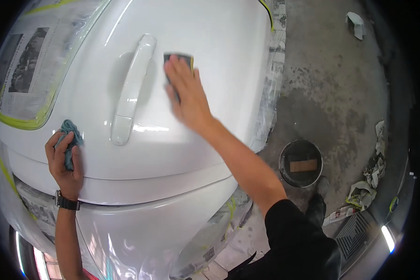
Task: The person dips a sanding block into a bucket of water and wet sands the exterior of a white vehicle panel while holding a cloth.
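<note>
A white car door panel fills the middle of the view, with a white door handle on it. My right hand lies over a dark sanding sheet with a yellowish edge and presses it flat on the panel, right of the handle. At the left, my left hand has its fingers curled round a crumpled teal cloth against the panel, below the papered window. A black watch is on the left wrist.
Newspaper and plastic held by yellow-green tape mask the window and the door's right edge. A black bucket with a brown block in it stands on the wet floor. Crumpled paper and a floor grate lie at the right.
</note>
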Available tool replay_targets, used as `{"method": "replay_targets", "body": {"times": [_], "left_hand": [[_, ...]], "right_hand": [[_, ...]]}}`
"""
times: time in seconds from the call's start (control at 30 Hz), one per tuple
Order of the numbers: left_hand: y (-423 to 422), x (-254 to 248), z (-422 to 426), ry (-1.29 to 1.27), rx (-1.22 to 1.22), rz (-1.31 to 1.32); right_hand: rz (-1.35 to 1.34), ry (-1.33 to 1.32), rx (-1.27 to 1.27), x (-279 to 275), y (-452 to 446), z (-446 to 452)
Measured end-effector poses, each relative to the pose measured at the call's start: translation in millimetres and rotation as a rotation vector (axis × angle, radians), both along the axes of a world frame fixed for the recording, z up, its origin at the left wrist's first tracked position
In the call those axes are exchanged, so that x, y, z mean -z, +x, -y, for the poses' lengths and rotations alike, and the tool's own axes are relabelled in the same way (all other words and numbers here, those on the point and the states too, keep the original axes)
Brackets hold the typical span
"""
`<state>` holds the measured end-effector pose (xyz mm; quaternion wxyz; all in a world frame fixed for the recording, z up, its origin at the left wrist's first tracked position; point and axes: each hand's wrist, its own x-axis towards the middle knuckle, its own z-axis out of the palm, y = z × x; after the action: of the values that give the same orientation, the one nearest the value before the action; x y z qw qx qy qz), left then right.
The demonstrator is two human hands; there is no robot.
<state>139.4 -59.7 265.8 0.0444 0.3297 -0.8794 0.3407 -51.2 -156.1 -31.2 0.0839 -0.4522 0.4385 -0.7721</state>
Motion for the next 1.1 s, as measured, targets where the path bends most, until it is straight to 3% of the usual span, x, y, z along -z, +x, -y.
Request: {"method": "replay_targets", "body": {"times": [0.1,0.23,0.37,0.5,0.63,0.77,0.83,0.93,1.1], "left_hand": [[-0.9,2.8,2.9,-0.008,0.008,-0.008],[0.0,2.4,0.5,0.008,0.002,-0.007],[3.6,2.3,3.3,0.001,0.018,-0.014],[2.9,1.1,-0.3,0.008,0.016,-0.007],[2.3,1.6,1.7,0.007,-0.001,-0.018],[0.2,2.9,2.2,0.015,0.016,-0.029],[2.9,1.3,2.1,0.013,0.006,-0.007],[4.2,4.4,2.5,0.012,-0.004,0.007],[3.0,2.3,4.1,-0.003,0.002,0.013]], "right_hand": [[-0.138,0.066,0.100,-3.1,-12.7,16.5],[0.030,0.144,0.200,-43.7,-22.9,44.9],[-0.004,0.146,0.159,-49.2,16.6,-0.7],[0.013,0.170,0.140,-61.6,-25.1,35.2],[0.070,0.018,0.120,-36.5,6.5,7.2],[0.026,-0.137,0.131,-7.0,-16.6,52.5],[0.017,-0.103,0.116,-20.8,-57.5,80.9],[0.020,0.017,0.264,-23.1,-24.3,57.9],[-0.256,0.012,-0.143,45.6,12.9,-22.1]]}}
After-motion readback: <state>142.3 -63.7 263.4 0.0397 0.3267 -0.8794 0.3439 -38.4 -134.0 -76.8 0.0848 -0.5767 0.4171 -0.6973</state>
